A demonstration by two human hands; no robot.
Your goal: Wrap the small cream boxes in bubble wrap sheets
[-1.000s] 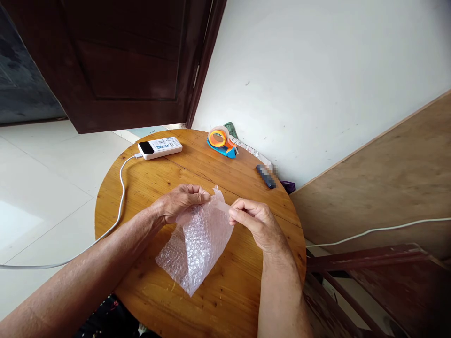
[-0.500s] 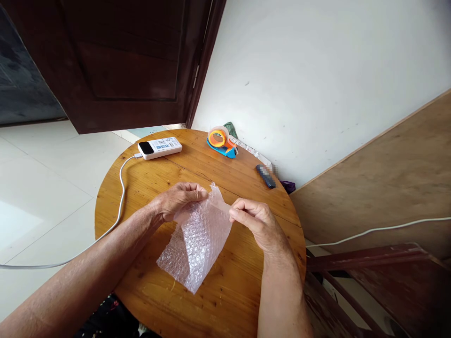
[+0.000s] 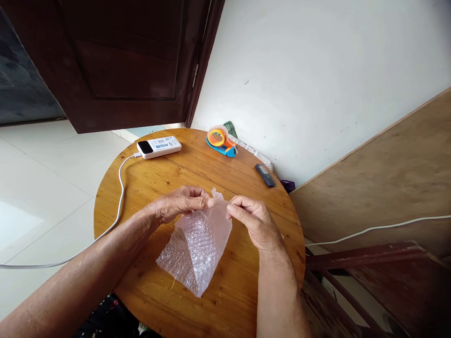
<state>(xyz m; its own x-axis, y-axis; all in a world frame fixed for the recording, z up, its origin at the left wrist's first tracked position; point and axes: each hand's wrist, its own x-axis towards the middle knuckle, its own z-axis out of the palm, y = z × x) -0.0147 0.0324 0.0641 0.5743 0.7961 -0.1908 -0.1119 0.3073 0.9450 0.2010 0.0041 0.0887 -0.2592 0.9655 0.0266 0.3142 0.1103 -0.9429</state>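
A piece of clear, pinkish bubble wrap (image 3: 204,244) hangs between my hands above the round wooden table (image 3: 141,300), with a fold running down its middle. My left hand (image 3: 186,202) pinches its upper edge between thumb and fingers. At the upper right corner of the wrap, my right hand (image 3: 248,216) is closed, thumb against forefinger, on its edge. The lower part of the wrap slants down to the left, close over the tabletop.
A white power bank (image 3: 160,147) with a white cable (image 3: 122,192) lies at the back left. An orange and blue tape dispenser (image 3: 221,141), a printed white strip (image 3: 248,149) and a dark object (image 3: 265,175) sit along the back right, beside the wall.
My left hand has moved slightly right and down along the wrap's top edge, its thumb now nearer my right hand. The lower tip of the wrap has shifted a little right.
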